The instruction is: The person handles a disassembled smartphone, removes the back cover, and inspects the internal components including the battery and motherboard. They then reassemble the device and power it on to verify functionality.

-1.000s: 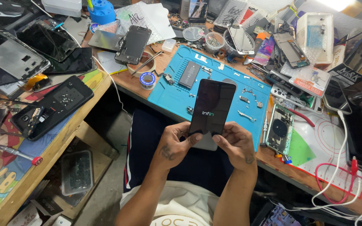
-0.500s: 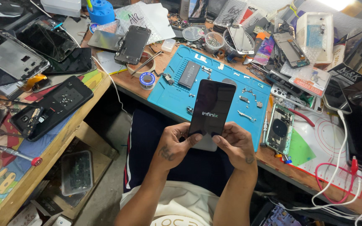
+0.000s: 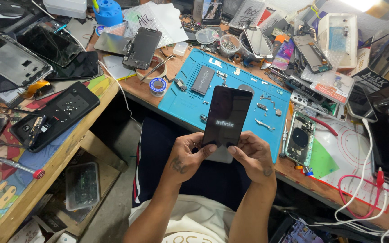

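Both thumbs pinch the black smartphone (image 3: 226, 117) at its bottom edge, left hand (image 3: 186, 157) and right hand (image 3: 254, 155) propping it upright, screen readable, blue repair mat (image 3: 183, 96) just beyond.

Black phone (image 3: 226, 118) (white logo on screen) over blue repair mat (image 3: 181, 101), w/ brown bench (image 3: 147, 92).

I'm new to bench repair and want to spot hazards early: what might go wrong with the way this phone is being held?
1. The black phone is gripped only at its lower end by the left hand and right hand, out past the bench edge over the lap; a slip could drop it.
2. Small screws and metal parts lie loose on the blue mat just beyond it; a nudge might scatter them.
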